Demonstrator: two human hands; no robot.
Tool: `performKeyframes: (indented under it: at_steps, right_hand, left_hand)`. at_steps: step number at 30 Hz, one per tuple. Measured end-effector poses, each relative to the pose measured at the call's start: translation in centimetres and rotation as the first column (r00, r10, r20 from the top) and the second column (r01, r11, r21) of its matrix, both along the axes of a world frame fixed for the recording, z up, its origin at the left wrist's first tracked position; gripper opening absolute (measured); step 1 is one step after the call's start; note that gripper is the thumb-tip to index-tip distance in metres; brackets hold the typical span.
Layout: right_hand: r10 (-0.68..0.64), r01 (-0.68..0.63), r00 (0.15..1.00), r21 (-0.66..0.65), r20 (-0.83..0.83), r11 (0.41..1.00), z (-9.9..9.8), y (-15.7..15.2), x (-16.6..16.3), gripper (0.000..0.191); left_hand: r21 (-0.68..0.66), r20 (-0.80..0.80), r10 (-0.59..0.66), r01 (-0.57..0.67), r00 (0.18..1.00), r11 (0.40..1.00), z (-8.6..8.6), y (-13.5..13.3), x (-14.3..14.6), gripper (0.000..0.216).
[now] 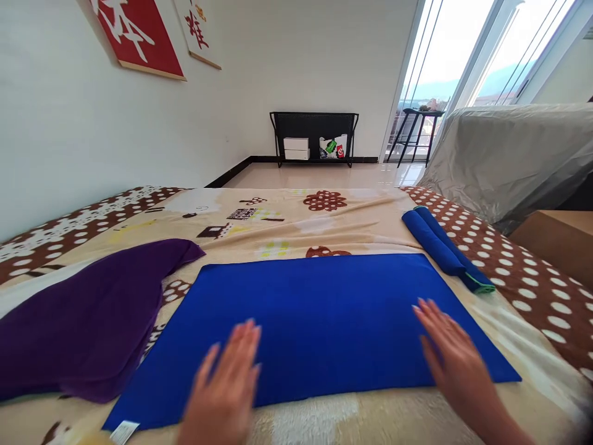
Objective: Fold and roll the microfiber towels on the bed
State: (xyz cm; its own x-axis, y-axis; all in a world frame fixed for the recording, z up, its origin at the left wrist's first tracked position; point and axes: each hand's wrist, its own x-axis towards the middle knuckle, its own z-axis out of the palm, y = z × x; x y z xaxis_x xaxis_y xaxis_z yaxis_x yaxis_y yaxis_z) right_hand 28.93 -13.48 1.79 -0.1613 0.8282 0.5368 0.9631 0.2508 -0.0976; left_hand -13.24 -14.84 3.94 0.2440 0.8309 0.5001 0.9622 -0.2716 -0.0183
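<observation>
A bright blue towel (pixel 315 315) lies spread flat on the patterned bedspread (pixel 287 216) in front of me, a white label at its near left corner. My left hand (pixel 227 383) rests flat on the towel's near left part, fingers stretched out. My right hand (pixel 454 355) lies flat on its near right part, fingers out too. Neither hand holds anything. A rolled blue towel (pixel 440 244) with a green one beside it lies at the right, just beyond the flat towel's far right corner.
A purple cloth (pixel 78 315) lies on the bed to the left, touching the blue towel's left edge. A grey covered piece of furniture (pixel 509 154) stands at the right. A black rack (pixel 315 139) stands by the far wall, a black stool (pixel 417 133) by the window.
</observation>
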Motion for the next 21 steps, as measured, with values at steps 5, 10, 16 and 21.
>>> performKeyframes:
  at_steps: [5, 10, 16, 21]
  right_hand:
    - [0.225, -0.220, 0.974, -0.174, 0.008, 0.960, 0.8, 3.9, -12.8, 0.055]
    - [0.312, -0.294, 0.950, -0.312, 0.007, 0.903, -1.5, 3.4, -14.8, 0.056]
    - [0.281, -0.252, 0.959, -0.367, 0.028, 0.896, -1.4, 3.2, -11.5, 0.055]
    - [-0.017, 0.036, 0.998, -0.359, 0.057, 0.933, -3.1, 0.8, 0.2, 0.059]
  left_hand:
    - [-0.132, -0.117, -0.148, 0.133, 0.982, 0.982, -1.2, 3.9, 12.3, 0.059]
    - [-0.226, -0.085, -0.147, 0.125, 0.986, 0.966, -3.9, 3.9, 12.7, 0.056]
    - [-0.305, -0.051, -0.148, 0.126, 0.988, 0.944, -3.1, 2.9, 9.9, 0.061]
    - [-0.345, -0.059, 0.189, -0.198, 0.980, 0.918, -3.8, -0.2, -0.4, 0.068]
